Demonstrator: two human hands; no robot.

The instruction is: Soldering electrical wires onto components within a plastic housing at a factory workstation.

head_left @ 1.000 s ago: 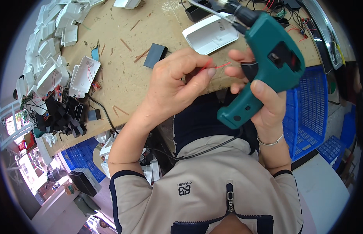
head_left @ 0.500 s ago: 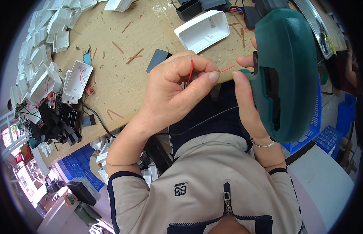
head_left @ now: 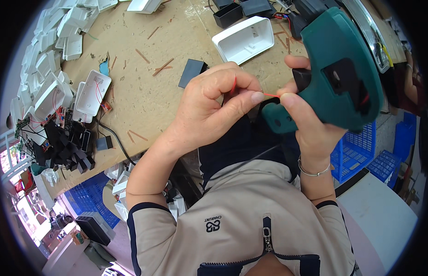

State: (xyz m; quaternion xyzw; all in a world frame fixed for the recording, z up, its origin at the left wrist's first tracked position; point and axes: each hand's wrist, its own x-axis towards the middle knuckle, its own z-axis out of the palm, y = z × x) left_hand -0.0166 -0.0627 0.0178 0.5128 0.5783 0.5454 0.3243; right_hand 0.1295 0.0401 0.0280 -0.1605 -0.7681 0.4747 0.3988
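Observation:
My left hand [head_left: 214,108] pinches a thin red wire [head_left: 270,95] between thumb and forefinger, close in front of my chest. My right hand [head_left: 310,124] grips the handle of a green pistol-shaped power tool [head_left: 342,73], and its thumb touches the other end of the same wire. The tool's body is tipped up toward the camera and hides its tip. Both hands meet above the near edge of the brown workbench [head_left: 149,92].
A white plastic housing [head_left: 244,39] lies open side up beyond my hands, a small black cover [head_left: 192,72] beside it. Several white housings [head_left: 62,78] and black parts [head_left: 66,147] crowd the bench's left. Blue crates [head_left: 361,147] stand right, below the bench.
The green tool has swung up and closer to the camera, its tip now hidden. My hands have stayed together on the red wire, the left fingers curling tighter over it.

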